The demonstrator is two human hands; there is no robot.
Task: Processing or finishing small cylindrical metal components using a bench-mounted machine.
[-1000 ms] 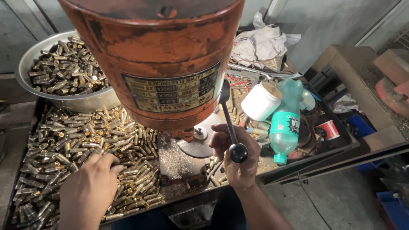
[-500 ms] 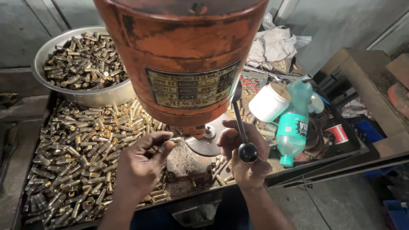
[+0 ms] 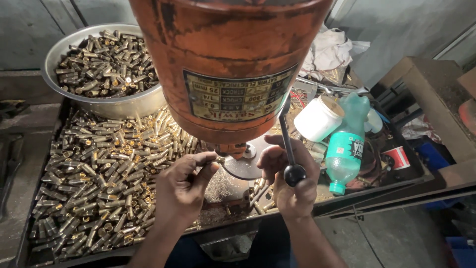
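Note:
A rust-orange drill press head [image 3: 233, 64] fills the top of the view. My right hand [image 3: 290, 181] grips its black feed lever with a ball knob [image 3: 294, 173]. My left hand [image 3: 186, 186] pinches a small brass piece right under the spindle [image 3: 233, 149], above a round metal table [image 3: 245, 166]. A metal tray [image 3: 29, 248] to the left carries a heap of brass cylindrical pieces [image 3: 99, 168].
A steel bowl [image 3: 114, 106] of more brass pieces stands at the back left. To the right lie a green plastic bottle [image 3: 344, 151], a white jar [image 3: 317, 119], a red-white cup [image 3: 396, 158], rags [image 3: 332, 52] and tools. Metal shavings cover the press base [image 3: 220, 188].
My left hand has come off the brass heap and moved right, up under the spindle, pinching a piece. My right hand stays on the lever. The view has shifted slightly.

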